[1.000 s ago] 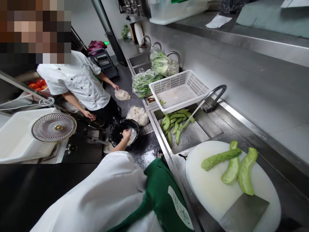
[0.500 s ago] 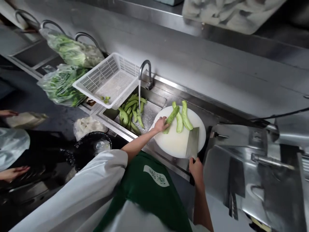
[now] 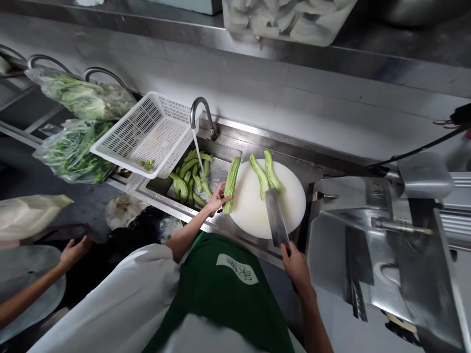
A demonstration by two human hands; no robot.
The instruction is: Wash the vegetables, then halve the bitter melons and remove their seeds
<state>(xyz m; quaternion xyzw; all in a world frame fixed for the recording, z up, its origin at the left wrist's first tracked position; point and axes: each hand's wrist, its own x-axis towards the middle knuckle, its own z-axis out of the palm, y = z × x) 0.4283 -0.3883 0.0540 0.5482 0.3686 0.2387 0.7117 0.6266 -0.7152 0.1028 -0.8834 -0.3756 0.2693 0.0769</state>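
My left hand [image 3: 217, 198] grips a pale green bitter melon [image 3: 231, 184] with bumpy skin near its lower end. It is held upright at the left edge of the round white cutting board [image 3: 250, 220]. My right hand [image 3: 294, 264] is closed around the handle of a cleaver [image 3: 276, 218]. The broad blade reaches over the board, its tip close to the lower ends of two more bitter melons, a left one [image 3: 259, 174] and a right one [image 3: 273, 171]. Several others [image 3: 191, 176] lie in the sink to the left, under running water.
A curved tap [image 3: 200, 105] pours into the metal sink [image 3: 169, 196]. Beside it rests a white plastic basket [image 3: 140, 139] holding a few green scraps. Bagged greens [image 3: 75, 149] lie farther left. Another person's hand [image 3: 75, 250] shows at lower left. A metal machine [image 3: 353, 211] stands right of the board.
My left hand has moved left, lifting a bitter melon from the middle of the board to its left edge. The cleaver has swung left and tilted. The other person's arm has come further in.
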